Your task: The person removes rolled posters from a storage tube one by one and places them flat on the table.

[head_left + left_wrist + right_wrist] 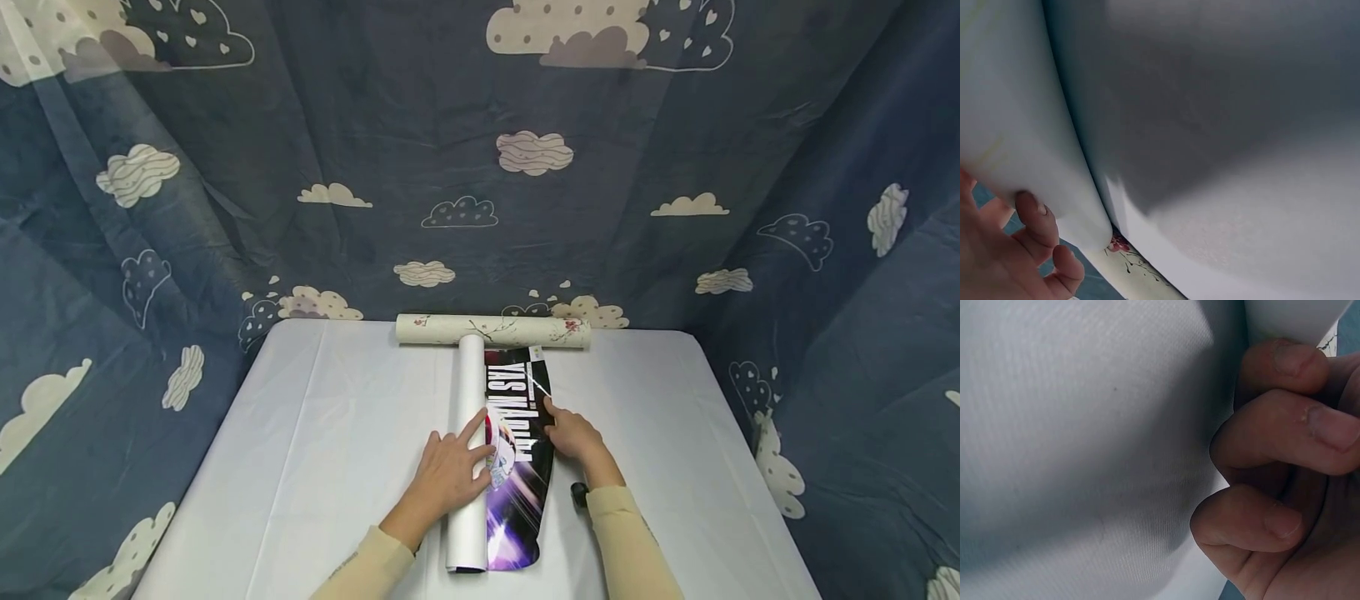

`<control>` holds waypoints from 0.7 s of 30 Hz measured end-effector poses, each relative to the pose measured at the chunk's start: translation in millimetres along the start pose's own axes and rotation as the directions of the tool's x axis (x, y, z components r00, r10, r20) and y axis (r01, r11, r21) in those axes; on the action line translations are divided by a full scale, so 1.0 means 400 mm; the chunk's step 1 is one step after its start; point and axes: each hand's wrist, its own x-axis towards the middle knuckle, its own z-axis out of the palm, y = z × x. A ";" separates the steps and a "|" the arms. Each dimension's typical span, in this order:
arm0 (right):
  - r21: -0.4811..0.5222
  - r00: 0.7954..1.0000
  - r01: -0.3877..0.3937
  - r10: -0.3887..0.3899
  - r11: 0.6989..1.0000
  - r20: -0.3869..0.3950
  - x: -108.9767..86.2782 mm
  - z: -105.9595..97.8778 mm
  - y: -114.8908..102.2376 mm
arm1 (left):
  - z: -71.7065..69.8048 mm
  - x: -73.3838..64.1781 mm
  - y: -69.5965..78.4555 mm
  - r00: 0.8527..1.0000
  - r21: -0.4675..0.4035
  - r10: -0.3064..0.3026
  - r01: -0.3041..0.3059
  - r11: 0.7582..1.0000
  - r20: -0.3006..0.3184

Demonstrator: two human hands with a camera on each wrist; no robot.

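Observation:
A partly rolled poster [517,508] lies lengthwise on the white-covered table, its exposed strip black and purple with large white lettering. The rolled part [471,375] shows its white back along the left side. My left hand [448,471] rests across this roll, fingers spread and their tips over the printed strip; the left wrist view shows those fingers [1038,225] against the white paper. At the poster's right edge, my right hand [573,435] pinches the sheet between thumb and fingers. In the right wrist view its other fingers [1266,434] are curled near the white tablecloth.
A second roll, cream paper with red blossoms and dark twigs [525,331], lies crosswise along the table's far edge, just beyond the poster's top end. Behind the table [345,417] hangs a dark blue curtain [600,242] with cloud patterns, also covering both sides.

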 end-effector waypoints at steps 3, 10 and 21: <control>0.004 1.000 -0.009 0.009 1.000 0.003 0.000 -0.006 -0.001 | -0.002 0.002 -0.004 1.000 0.004 -0.003 0.003 1.000 0.011; 0.009 1.000 -0.022 0.022 1.000 0.022 0.001 -0.006 0.001 | -0.003 -0.003 -0.008 0.999 -0.008 -0.014 0.015 1.000 0.029; 0.012 1.000 -0.004 0.004 1.000 0.015 0.009 -0.007 0.009 | -0.014 0.009 -0.007 0.999 0.000 -0.028 0.028 1.000 0.025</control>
